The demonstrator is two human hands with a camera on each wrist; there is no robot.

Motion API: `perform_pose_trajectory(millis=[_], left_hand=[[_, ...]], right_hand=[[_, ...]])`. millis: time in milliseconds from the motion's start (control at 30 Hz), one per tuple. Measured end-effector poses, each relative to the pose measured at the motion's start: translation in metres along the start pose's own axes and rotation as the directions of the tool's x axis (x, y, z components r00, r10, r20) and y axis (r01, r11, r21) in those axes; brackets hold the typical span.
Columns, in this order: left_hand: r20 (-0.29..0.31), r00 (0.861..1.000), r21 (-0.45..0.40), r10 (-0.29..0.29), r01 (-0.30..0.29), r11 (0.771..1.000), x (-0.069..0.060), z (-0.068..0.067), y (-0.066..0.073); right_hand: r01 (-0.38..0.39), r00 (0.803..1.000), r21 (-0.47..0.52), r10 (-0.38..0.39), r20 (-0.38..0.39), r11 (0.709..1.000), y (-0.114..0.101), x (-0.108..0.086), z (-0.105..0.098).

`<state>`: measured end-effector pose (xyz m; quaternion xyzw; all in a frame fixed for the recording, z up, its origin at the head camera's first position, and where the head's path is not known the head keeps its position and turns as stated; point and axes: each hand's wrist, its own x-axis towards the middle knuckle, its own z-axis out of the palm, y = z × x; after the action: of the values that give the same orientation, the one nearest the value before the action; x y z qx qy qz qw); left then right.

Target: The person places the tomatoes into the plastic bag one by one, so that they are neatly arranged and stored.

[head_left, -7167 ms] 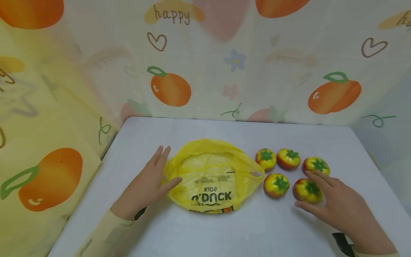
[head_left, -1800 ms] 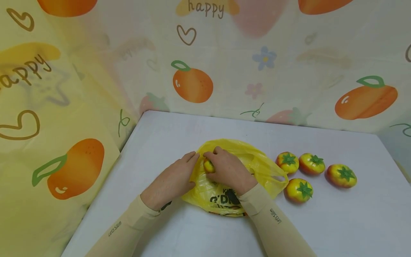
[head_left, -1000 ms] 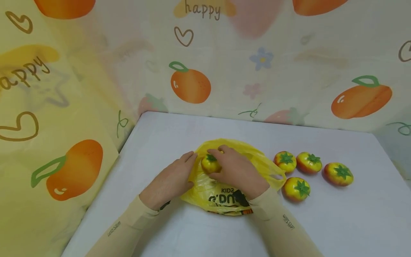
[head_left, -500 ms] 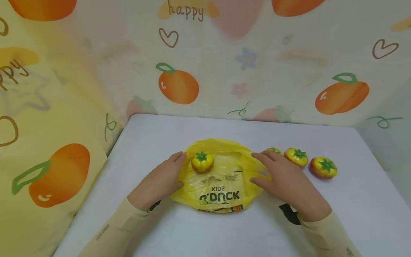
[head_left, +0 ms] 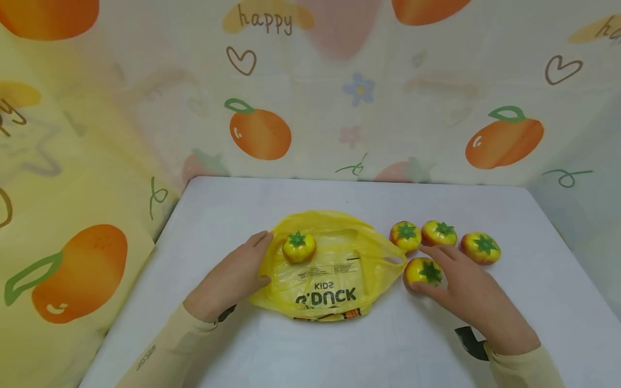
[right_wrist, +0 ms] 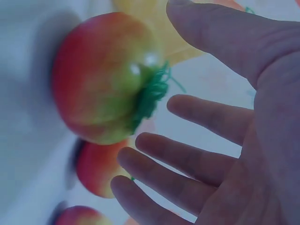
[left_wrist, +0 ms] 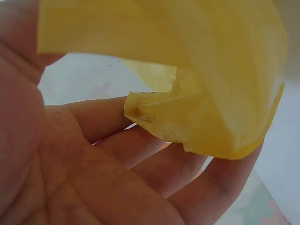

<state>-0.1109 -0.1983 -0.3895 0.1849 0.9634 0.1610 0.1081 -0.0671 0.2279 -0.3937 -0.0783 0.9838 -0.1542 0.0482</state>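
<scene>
White table (head_left: 315, 355): bag (head_left: 339, 272) lies crosswise.

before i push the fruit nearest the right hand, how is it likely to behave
The fruit nearest the right hand may roll, given its rounded sides, though its squat shape could slow it. Its glossy skin, showing bright highlights, may be slippery.

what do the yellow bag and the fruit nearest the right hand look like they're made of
Yellow bag: thin plastic film, faintly shiny; it's creased and partly see-through.
Fruit nearest the right hand: perhaps moulded plastic or coated foam, smooth and glossy, given the sharp highlights and blended red-to-yellow colouring. Its green leafy top looks like thin plastic or fabric, too blurred to tell.
</scene>
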Motion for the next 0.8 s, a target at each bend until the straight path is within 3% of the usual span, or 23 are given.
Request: perform_pose_trajectory(millis=[800], left_hand=[[-0.014, 1.000, 0.003, -0.005, 0.005, 1.000, 0.001, 0.003, -0.002]], right_hand=[[-0.097, 0.992, 0.039, 0.093, 0.087, 0.995, 0.006, 0.010, 0.020]])
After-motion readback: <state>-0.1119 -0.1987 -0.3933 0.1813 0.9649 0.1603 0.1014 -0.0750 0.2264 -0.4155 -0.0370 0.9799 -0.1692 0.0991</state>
